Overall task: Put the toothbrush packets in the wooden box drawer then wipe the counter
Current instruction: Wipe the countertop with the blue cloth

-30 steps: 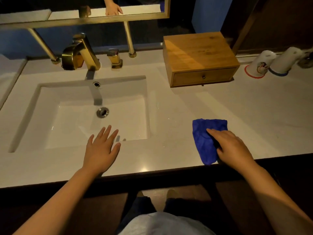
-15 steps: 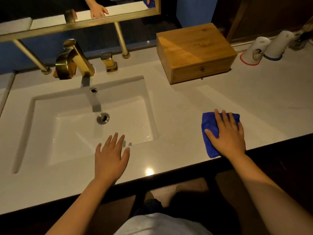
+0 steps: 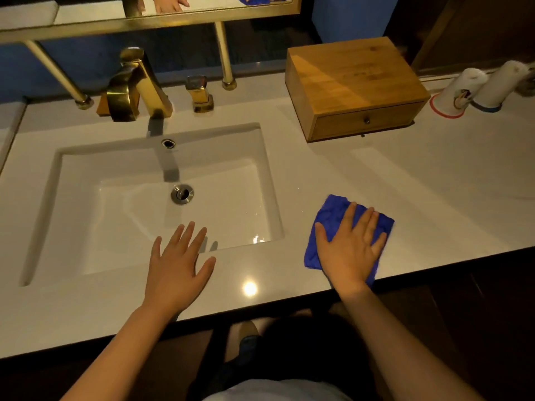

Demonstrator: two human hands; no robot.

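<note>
With the box (image 3: 356,85) drawer closed at one o'clock and no packets in sight, wiping seems the step in hand: right hand (image 3: 351,247) presses flat on the cloth (image 3: 333,209) at four o'clock on the counter (image 3: 434,183), left hand (image 3: 176,264) rests spread by the sink (image 3: 52,215), and the next stroke likely calls for steady downward pressure.

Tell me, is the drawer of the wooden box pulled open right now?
No, the drawer sits flush with the front of the wooden box, with only its small knob sticking out.

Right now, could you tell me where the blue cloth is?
In the head view, the blue cloth lies flat on the counter right of the sink, near the front edge, pressed under the right hand.
</note>
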